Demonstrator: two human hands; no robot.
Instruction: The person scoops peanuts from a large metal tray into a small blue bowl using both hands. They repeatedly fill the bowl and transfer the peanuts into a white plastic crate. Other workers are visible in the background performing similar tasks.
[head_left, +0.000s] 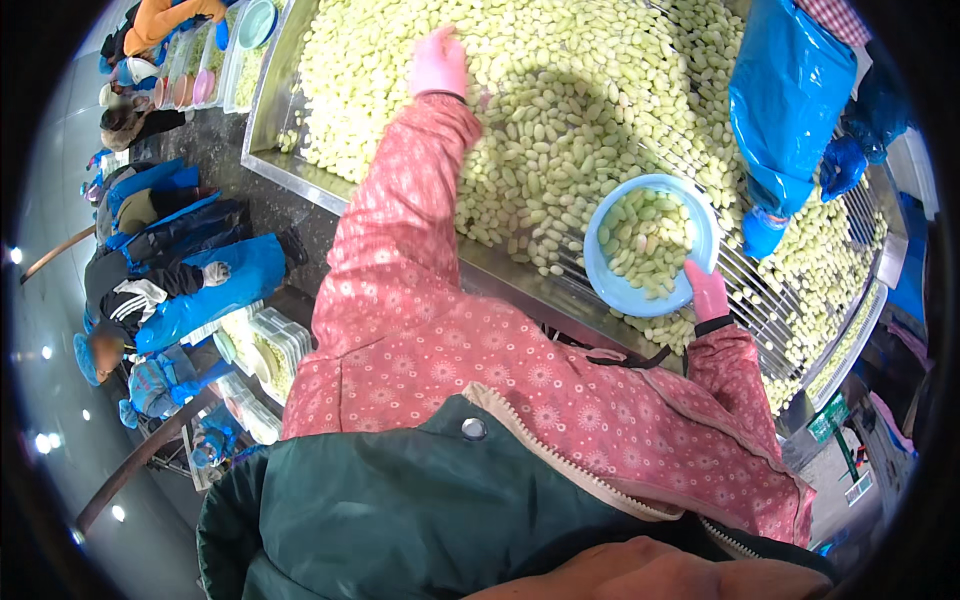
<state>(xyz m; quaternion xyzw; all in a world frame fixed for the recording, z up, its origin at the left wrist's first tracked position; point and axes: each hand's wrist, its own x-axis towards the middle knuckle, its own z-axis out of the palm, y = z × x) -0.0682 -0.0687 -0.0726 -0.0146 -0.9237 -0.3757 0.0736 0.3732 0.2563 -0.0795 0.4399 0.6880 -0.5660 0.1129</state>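
Pale green oval fruits (555, 142) are spread thickly over a steel sorting table (300, 178) with a raised rim. My left hand (439, 64), in a pink glove, reaches far over the table onto the fruits. Its fingers are blurred and point away from me, so whether anything is in them is unclear. At the near right, my right hand (707, 292), also pink-gloved, grips the edge of a light blue plastic bowl (703, 240). Many of the same fruits (645, 240) lie in that bowl, which is tipped slightly and rests over the table's slats (761, 315).
Across the right side, a co-worker's blue plastic sleeve (787, 105) and blue-gloved hand (763, 231) reach over the slats. Other people in blue aprons (255, 277) work at left beside plastic crates (281, 337). A fruit-filled white tray (847, 345) stands along the right edge.
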